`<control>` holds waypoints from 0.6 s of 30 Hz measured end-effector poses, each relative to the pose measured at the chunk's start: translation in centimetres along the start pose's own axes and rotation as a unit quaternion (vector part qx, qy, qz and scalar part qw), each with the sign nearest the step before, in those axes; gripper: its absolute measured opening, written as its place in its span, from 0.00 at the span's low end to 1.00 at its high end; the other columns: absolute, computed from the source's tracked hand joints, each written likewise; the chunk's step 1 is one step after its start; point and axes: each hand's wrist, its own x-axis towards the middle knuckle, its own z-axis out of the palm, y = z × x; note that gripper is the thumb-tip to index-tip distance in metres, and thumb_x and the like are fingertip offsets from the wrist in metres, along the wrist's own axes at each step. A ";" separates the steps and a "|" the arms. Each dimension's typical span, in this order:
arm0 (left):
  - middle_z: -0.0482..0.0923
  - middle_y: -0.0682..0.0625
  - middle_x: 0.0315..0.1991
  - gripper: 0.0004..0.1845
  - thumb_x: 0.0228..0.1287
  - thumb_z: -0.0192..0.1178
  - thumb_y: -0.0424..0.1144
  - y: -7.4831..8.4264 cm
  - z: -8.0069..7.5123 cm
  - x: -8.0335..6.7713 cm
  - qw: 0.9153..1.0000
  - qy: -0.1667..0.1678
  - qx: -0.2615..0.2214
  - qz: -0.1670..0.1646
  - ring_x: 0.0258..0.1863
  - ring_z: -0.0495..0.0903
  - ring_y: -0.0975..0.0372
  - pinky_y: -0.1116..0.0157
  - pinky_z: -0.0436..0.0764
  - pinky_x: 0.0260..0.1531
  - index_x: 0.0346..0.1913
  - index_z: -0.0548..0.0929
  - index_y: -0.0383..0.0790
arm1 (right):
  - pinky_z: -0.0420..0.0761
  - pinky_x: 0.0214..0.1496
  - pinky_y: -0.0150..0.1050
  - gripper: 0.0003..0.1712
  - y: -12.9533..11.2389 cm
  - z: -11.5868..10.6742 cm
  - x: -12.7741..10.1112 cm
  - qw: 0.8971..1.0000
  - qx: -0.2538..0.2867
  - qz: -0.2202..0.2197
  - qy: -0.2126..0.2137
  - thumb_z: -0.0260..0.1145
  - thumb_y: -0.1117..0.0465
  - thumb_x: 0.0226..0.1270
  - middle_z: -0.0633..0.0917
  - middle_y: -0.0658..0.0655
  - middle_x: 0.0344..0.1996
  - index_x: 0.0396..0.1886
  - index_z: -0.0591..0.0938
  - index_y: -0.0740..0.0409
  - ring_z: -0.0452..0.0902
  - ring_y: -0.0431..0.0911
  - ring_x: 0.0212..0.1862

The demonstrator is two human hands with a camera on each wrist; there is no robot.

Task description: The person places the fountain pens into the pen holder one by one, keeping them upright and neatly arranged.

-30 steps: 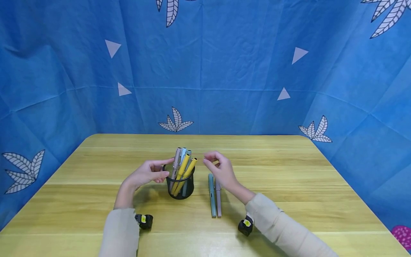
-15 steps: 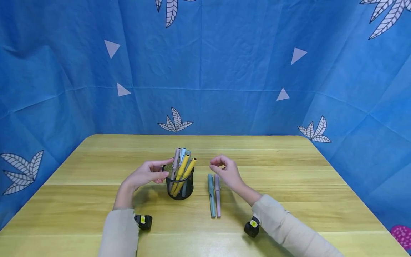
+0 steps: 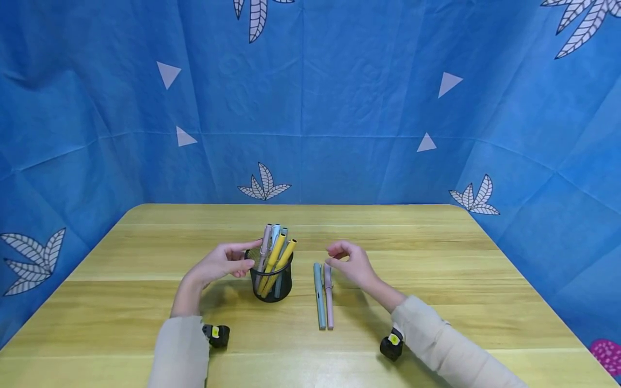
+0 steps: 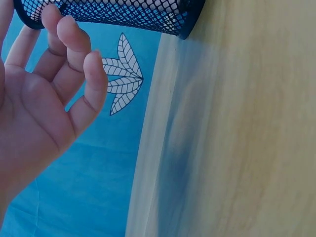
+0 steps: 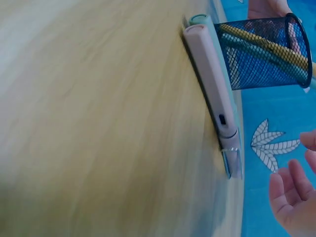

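Note:
A black mesh pen cup (image 3: 271, 280) stands on the wooden table (image 3: 436, 269) with several pens in it, two of them yellow (image 3: 278, 258). My left hand (image 3: 225, 262) touches the cup's left rim with relaxed fingers; the left wrist view shows the fingers (image 4: 74, 49) against the mesh (image 4: 113, 15). A teal pen (image 3: 318, 295) and a pink pen (image 3: 329, 295) lie side by side right of the cup. My right hand (image 3: 351, 262) hovers just right of their far ends, fingers loosely curled, holding nothing. In the right wrist view the pink pen (image 5: 215, 94) lies before the cup (image 5: 261, 52).
Blue fabric with leaf and triangle prints (image 3: 310, 108) walls the table on three sides. Bare wood stretches to the right and front of the pens. A pink patterned thing (image 3: 606, 355) shows at the lower right corner.
My right hand has drawn back from beside the cup's pens, moving right and lower, down beside the two lying pens. The left hand and the cup have stayed still.

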 end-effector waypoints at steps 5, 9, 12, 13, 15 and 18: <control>0.68 0.47 0.22 0.28 0.60 0.58 0.37 -0.1 0.0 0.0 1.000 0.000 0.003 0.003 0.23 0.73 0.57 0.58 0.77 0.30 0.64 0.65 0.39 | 0.74 0.38 0.41 0.11 2.5 -0.2 0.5 1.000 -0.018 0.018 -0.015 0.64 0.74 0.52 0.79 0.64 0.32 0.37 0.77 0.74 0.74 0.54 0.35; 0.68 0.47 0.22 0.28 0.60 0.58 0.37 -0.2 0.0 -0.1 1.000 0.000 0.002 0.002 0.23 0.73 0.58 0.58 0.76 0.30 0.64 0.65 0.39 | 0.73 0.33 0.36 0.16 4.6 -0.4 1.1 0.998 -0.029 0.051 -0.031 0.66 0.71 0.51 0.79 0.62 0.31 0.42 0.77 0.73 0.73 0.50 0.33; 0.68 0.46 0.23 0.28 0.60 0.58 0.37 -0.2 0.1 -0.1 1.000 0.000 0.002 0.001 0.23 0.72 0.58 0.58 0.76 0.30 0.64 0.65 0.39 | 0.72 0.28 0.35 0.19 5.0 -0.6 1.2 0.996 -0.021 0.076 -0.045 0.66 0.70 0.51 0.78 0.59 0.29 0.44 0.75 0.72 0.71 0.46 0.29; 0.68 0.46 0.23 0.28 0.60 0.58 0.36 -0.2 0.1 -0.1 1.000 0.000 0.002 0.002 0.24 0.73 0.58 0.58 0.76 0.30 0.64 0.65 0.39 | 0.71 0.26 0.35 0.20 5.0 -0.7 1.2 0.995 -0.017 0.084 -0.050 0.66 0.70 0.52 0.77 0.58 0.29 0.45 0.75 0.72 0.71 0.45 0.28; 0.68 0.46 0.23 0.28 0.60 0.58 0.36 -0.2 0.0 0.0 1.000 0.000 0.002 0.003 0.24 0.73 0.57 0.58 0.76 0.30 0.64 0.65 0.39 | 0.71 0.23 0.34 0.21 5.0 -0.8 1.1 0.993 -0.006 0.097 -0.063 0.65 0.70 0.52 0.77 0.58 0.29 0.47 0.74 0.73 0.70 0.43 0.26; 0.68 0.46 0.23 0.28 0.60 0.58 0.36 -0.2 0.0 0.0 1.000 -0.001 0.003 0.005 0.24 0.73 0.56 0.57 0.76 0.30 0.64 0.65 0.39 | 0.70 0.21 0.33 0.22 5.2 -1.0 1.1 0.990 0.008 0.109 -0.086 0.63 0.70 0.53 0.76 0.57 0.28 0.50 0.72 0.72 0.68 0.42 0.24</control>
